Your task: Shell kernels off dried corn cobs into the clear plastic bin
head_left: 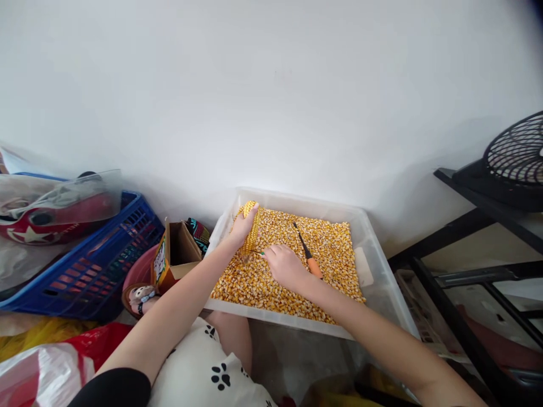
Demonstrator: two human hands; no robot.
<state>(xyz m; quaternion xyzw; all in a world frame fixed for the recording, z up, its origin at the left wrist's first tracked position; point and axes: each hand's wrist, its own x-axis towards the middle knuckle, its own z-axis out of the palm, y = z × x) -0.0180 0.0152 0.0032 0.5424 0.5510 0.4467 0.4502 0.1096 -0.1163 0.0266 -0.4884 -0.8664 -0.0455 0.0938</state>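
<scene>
A: Item one — corn cob (250, 227), count one. The left hand (244, 226) closes its grip round the upper end and stands the cob nearly upright, lower end down among the loose kernels, so that what comes off falls into the bin (384, 271) and not onto the floor.

B: And the right hand (287, 267)?

A: Closed on a thin metal tool (257, 252), count one, its tip laid against the cob's lower part just below the left hand. Only a short length of it shows beyond the fingers; what kind of tool it is cannot be told. The hand lies low over the kernels — likely for steadiness.

B: Any other tools?

A: One — an orange-handled tool (306, 250) with a dark shaft, lying loose on the kernels just beside the right hand, within easy reach, held by neither hand.

B: Kernels?

A: Loose kernels (331, 249), too many to count, a single layer-heap filling most of the clear bin. Bins: one, set against the wall in front of the person's knees.

B: Surroundings?

A: One blue basket (102, 254) to the left, one open cardboard box (178, 249) between it and the bin, one black fan (515, 152) on a dark rack at right.
</scene>
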